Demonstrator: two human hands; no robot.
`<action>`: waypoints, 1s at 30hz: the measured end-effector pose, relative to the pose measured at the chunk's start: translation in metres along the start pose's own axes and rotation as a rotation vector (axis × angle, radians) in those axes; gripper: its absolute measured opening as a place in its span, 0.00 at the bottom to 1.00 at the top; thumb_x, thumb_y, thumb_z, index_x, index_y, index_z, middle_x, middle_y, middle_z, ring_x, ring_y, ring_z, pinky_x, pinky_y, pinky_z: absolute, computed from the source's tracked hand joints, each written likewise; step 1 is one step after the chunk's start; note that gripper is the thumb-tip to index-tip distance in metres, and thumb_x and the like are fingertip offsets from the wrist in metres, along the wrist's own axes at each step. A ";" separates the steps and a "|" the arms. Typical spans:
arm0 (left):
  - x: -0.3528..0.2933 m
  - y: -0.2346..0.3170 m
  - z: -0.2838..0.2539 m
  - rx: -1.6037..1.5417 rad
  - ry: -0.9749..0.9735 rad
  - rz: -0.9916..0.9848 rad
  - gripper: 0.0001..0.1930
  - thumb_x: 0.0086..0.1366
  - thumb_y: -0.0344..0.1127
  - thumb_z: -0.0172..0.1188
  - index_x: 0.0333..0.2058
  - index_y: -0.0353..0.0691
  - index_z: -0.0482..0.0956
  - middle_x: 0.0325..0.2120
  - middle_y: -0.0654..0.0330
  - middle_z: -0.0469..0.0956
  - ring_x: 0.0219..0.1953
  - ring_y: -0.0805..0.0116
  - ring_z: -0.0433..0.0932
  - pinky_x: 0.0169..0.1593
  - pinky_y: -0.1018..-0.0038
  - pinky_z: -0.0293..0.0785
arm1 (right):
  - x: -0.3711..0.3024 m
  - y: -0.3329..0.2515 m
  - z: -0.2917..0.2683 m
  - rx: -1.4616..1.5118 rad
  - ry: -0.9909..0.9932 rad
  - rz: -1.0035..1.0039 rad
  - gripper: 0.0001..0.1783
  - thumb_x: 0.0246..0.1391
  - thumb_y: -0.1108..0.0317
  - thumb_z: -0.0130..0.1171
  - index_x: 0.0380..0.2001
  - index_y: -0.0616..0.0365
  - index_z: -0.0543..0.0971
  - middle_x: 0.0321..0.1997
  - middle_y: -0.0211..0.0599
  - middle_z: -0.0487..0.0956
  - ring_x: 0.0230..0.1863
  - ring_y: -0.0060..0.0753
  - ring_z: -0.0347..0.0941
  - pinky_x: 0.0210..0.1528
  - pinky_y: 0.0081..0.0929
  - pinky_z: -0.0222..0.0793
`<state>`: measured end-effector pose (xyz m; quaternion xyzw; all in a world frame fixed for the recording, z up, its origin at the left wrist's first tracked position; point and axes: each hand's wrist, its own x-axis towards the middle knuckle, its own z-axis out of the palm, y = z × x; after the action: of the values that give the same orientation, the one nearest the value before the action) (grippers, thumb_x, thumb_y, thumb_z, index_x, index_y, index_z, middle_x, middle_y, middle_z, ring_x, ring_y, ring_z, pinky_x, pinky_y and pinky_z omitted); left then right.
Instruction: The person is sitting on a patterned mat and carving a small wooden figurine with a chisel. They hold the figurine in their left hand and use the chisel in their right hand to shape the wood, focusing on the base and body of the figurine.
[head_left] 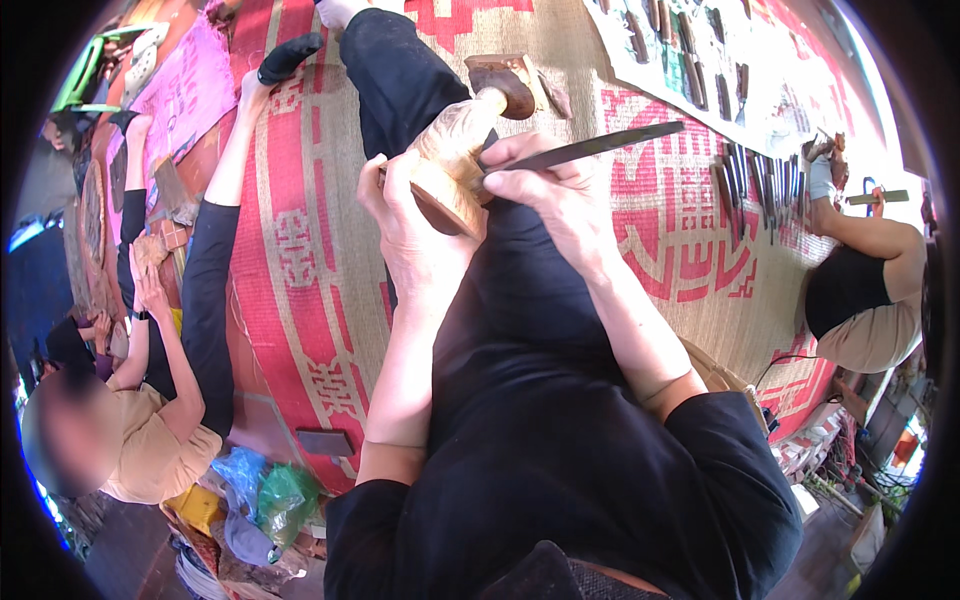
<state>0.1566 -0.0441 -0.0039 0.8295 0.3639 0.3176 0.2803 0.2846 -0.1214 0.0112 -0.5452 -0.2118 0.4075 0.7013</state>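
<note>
My left hand [420, 240] is closed around the base of a pale wooden carving [450, 140], which lies tilted over my dark-trousered leg. Its rounded upper part has carved, wavy surfaces. My right hand [555, 195] grips a long, flat, dark file [615, 145] between thumb and fingers. One end of the file meets the carving, while the other points out to the far right. Just beyond the carving sits a brown, partly hollowed wood piece [510, 85]; I cannot tell whether it touches the carving.
A red and tan woven mat [680, 220] spreads beneath me. Several carving tools lie in rows on a pale cloth [650, 75], with more chisels [760, 185] at right. Co-workers sit on both sides; the left one's hands [150, 275] hold a wooden piece. Plastic bags [285, 500] lie lower left.
</note>
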 end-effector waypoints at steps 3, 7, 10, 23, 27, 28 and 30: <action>0.000 -0.001 0.001 0.052 0.013 0.032 0.46 0.39 0.26 0.73 0.57 0.46 0.55 0.53 0.44 0.56 0.55 0.40 0.64 0.48 0.55 0.74 | -0.001 0.010 0.006 0.080 0.020 0.028 0.06 0.48 0.77 0.64 0.32 0.63 0.80 0.32 0.30 0.78 0.35 0.20 0.73 0.39 0.20 0.69; -0.002 -0.001 0.002 0.018 0.011 0.007 0.48 0.36 0.26 0.75 0.57 0.45 0.55 0.53 0.47 0.57 0.57 0.42 0.62 0.54 0.55 0.68 | 0.007 0.018 -0.008 -0.007 -0.010 -0.143 0.04 0.49 0.78 0.62 0.31 0.63 0.80 0.30 0.29 0.78 0.35 0.19 0.72 0.38 0.21 0.68; -0.002 0.000 0.002 0.006 0.006 -0.012 0.50 0.35 0.25 0.75 0.57 0.45 0.55 0.53 0.48 0.57 0.58 0.44 0.60 0.57 0.55 0.66 | 0.006 0.007 -0.007 0.033 0.043 -0.080 0.04 0.50 0.79 0.61 0.31 0.63 0.80 0.29 0.30 0.79 0.34 0.19 0.71 0.40 0.21 0.68; -0.006 -0.001 0.006 0.015 0.019 0.003 0.50 0.36 0.25 0.75 0.58 0.46 0.54 0.54 0.48 0.56 0.58 0.44 0.60 0.57 0.55 0.67 | 0.002 0.011 0.004 -0.109 -0.010 -0.025 0.04 0.48 0.77 0.63 0.29 0.61 0.79 0.28 0.26 0.76 0.32 0.17 0.70 0.38 0.17 0.67; -0.005 -0.001 0.005 -0.013 0.020 -0.001 0.50 0.36 0.25 0.75 0.58 0.45 0.54 0.54 0.48 0.56 0.59 0.44 0.59 0.58 0.55 0.66 | 0.005 0.015 -0.007 -0.017 0.025 -0.074 0.05 0.49 0.78 0.62 0.32 0.63 0.80 0.33 0.32 0.80 0.33 0.20 0.73 0.40 0.18 0.69; -0.005 0.000 0.003 -0.018 0.014 -0.011 0.50 0.35 0.25 0.75 0.58 0.45 0.54 0.54 0.48 0.56 0.59 0.44 0.59 0.58 0.55 0.65 | 0.006 0.016 -0.013 0.034 0.030 -0.080 0.06 0.49 0.78 0.62 0.33 0.64 0.81 0.35 0.35 0.81 0.33 0.21 0.74 0.41 0.18 0.70; -0.005 -0.001 0.001 -0.023 0.008 -0.023 0.50 0.35 0.26 0.76 0.58 0.44 0.54 0.54 0.48 0.56 0.59 0.44 0.59 0.58 0.55 0.64 | 0.001 0.004 -0.012 0.028 0.010 -0.035 0.06 0.48 0.78 0.63 0.33 0.62 0.81 0.32 0.31 0.80 0.34 0.20 0.73 0.41 0.19 0.68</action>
<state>0.1546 -0.0480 -0.0068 0.8207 0.3708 0.3217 0.2922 0.2926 -0.1275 0.0035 -0.5334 -0.2121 0.3955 0.7170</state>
